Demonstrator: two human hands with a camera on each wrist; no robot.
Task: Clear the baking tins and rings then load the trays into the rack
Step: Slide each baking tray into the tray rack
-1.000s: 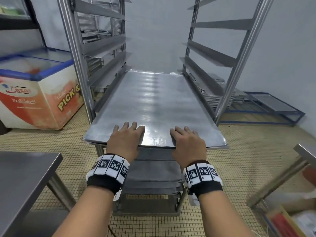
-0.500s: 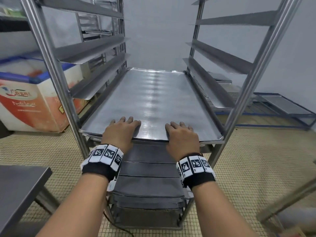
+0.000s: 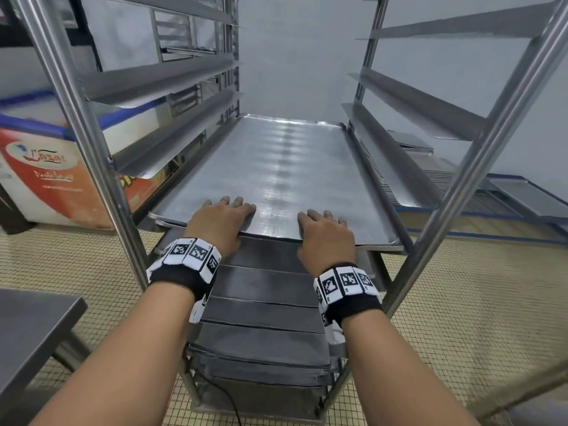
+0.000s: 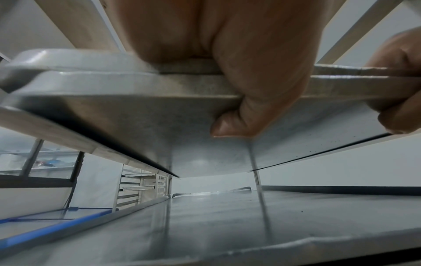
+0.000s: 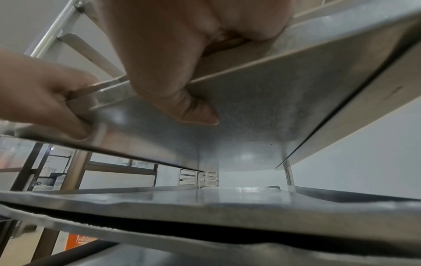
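Tray (image 3: 276, 176) sits nearly all the way into the rack (image 3: 92, 142), riding the side runners, far edge at the back posts, near edge just shy of the front posts. Both hands grasp that near edge: left hand (image 3: 219, 221) left of centre, right hand (image 3: 327, 238) right of centre, fingers flat on top. Wrist views show each thumb (image 4: 237, 124) hooked under the rim, so both are gripping the tray, not just pushing.

Change over the last second: the tray has gone further in. A second ago its near corners stuck out well in front of the posts; half a second ago roughly level; now slightly inside. The posts loom closer too, so the person has stepped in with the push.

My read: this tray is about seated. Remaining is a last nudge, then let go.

Below it, several more trays (image 3: 264, 315) already fill the lower slots. Runners above are free. Outside the rack: freezer (image 3: 40, 173) to the left, a table corner (image 3: 33, 327) at bottom left, a tray stack (image 3: 442, 182) on the floor to the right.
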